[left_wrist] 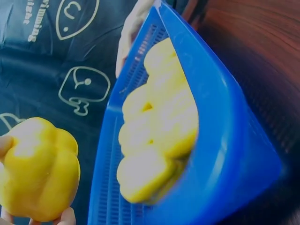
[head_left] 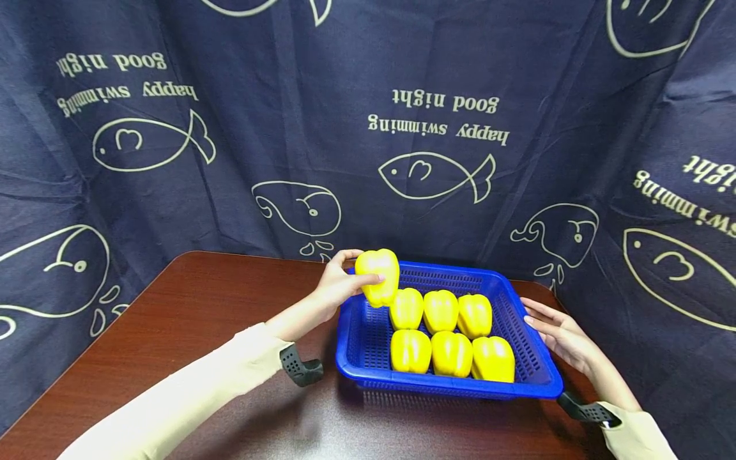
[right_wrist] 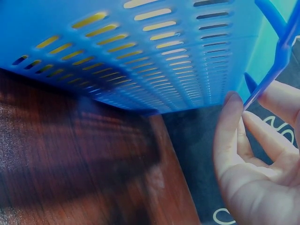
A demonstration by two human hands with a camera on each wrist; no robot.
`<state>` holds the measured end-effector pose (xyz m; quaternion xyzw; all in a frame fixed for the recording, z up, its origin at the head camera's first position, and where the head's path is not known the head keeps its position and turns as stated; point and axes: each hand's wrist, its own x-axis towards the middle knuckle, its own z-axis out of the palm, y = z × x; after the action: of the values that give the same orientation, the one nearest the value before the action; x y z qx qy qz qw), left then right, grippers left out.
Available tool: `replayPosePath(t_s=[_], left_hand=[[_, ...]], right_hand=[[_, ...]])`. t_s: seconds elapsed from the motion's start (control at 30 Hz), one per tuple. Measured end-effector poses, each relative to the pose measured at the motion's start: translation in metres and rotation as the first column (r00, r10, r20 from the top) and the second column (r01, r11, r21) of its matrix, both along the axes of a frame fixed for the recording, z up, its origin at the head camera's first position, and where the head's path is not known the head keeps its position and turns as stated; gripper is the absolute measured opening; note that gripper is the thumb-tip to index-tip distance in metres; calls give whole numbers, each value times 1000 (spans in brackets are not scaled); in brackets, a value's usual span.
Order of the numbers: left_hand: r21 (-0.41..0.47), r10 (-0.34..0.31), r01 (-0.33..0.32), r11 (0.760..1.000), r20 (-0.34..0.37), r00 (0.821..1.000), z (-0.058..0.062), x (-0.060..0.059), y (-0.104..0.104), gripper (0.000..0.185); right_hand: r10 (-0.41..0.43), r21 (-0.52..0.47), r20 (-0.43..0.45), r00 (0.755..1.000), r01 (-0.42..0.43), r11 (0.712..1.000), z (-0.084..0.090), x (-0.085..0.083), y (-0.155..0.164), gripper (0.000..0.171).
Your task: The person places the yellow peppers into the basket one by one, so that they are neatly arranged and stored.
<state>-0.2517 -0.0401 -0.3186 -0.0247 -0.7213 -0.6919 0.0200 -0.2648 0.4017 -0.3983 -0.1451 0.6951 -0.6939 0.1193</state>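
Note:
My left hand (head_left: pixel 338 282) holds a yellow bell pepper (head_left: pixel 382 281), thumb on its near side, over the back left corner of a blue plastic basket (head_left: pixel 425 377). The same held pepper (left_wrist: pixel 41 168) shows large in the left wrist view, with fingertips around its lower edge. Inside the basket, several more yellow bell peppers (head_left: pixel 441 311) stand in two rows, towards the middle and right. At the basket's right side, my right hand (head_left: pixel 566 335) grips the rim; the right wrist view shows the thumb and fingers (right_wrist: pixel 232 126) at that edge.
The basket stands on a reddish-brown wooden table (head_left: pixel 241 294). A dark blue curtain (head_left: pixel 322 128) with fish and whale drawings hangs behind and beside the table. Black straps (head_left: pixel 300 365) sit at both wrists.

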Motion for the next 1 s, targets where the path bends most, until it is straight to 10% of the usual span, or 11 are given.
replayPosePath(t_s=[1.0], left_hand=[[-32,-69,76,997,169,983,-12,-35,99,61]], right_hand=[[-21,-3,23,1000,21,1000,4,2,-3,37]])
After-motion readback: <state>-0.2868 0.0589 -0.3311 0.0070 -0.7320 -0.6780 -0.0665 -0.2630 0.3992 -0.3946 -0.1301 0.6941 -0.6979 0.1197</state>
